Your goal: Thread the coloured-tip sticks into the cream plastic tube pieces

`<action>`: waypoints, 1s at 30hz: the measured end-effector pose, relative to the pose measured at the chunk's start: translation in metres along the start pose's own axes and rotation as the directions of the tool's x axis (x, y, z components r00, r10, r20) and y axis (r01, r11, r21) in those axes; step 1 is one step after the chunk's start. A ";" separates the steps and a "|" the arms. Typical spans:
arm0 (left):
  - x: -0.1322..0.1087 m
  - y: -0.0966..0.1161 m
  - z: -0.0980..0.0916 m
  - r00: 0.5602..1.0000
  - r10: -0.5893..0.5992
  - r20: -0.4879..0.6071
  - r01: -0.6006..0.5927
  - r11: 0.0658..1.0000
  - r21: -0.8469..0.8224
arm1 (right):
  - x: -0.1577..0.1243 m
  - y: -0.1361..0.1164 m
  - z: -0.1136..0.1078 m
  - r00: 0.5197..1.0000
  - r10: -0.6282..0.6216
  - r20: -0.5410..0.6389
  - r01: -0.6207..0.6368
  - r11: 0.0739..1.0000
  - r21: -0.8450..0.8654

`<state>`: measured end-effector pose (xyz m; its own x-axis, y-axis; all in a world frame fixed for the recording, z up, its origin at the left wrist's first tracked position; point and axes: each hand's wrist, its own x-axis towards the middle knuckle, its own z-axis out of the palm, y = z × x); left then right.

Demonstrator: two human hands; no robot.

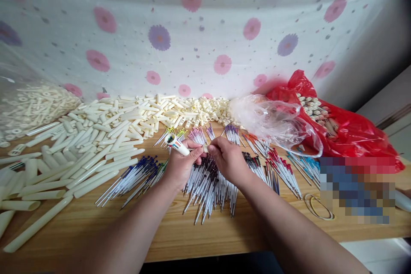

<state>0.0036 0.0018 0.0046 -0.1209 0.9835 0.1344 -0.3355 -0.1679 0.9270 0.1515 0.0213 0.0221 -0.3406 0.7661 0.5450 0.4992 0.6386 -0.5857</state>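
Observation:
My left hand (181, 167) is closed around a white multicolour pen barrel (180, 145). The barrel tilts up to the left, with coloured sliders on its side and dark and green parts in its open end. My right hand (229, 160) pinches a small cream-coloured piece (205, 148), which the left fingertips also meet; its exact kind is hard to make out. Beneath both hands lies a pile of purple-tipped pen refills (208, 188). Blue-tipped refills (138, 173) fan out left of them, black-tipped ones (253, 162) and red-tipped ones (284, 167) to the right.
Cream pen tubes (93, 154) cover the wooden table's left side, and short slotted barrels (205, 111) line the back. A bag of small white parts (35, 107) stands far left. At right are a clear plastic bag (272, 122), a red bag (359, 137) and rubber bands (317, 207).

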 end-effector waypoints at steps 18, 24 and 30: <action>0.001 -0.002 0.000 1.000 0.007 -0.012 -0.007 1.000 0.024 | 0.001 0.006 -0.002 0.999 -0.023 0.047 0.020 0.998 0.065; 0.001 -0.001 0.000 1.000 0.012 -0.007 -0.012 1.000 0.016 | 0.001 0.007 -0.003 0.997 -0.007 0.071 0.002 0.997 0.080; 0.001 0.001 0.000 1.000 0.019 -0.001 -0.019 0.999 0.037 | 0.000 0.006 -0.004 0.996 0.042 0.077 -0.046 0.998 0.039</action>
<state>0.0031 0.0023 0.0055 -0.1283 0.9801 0.1516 -0.2986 -0.1840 0.9365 0.1579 0.0254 0.0210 -0.3792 0.7959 0.4721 0.4825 0.6054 -0.6331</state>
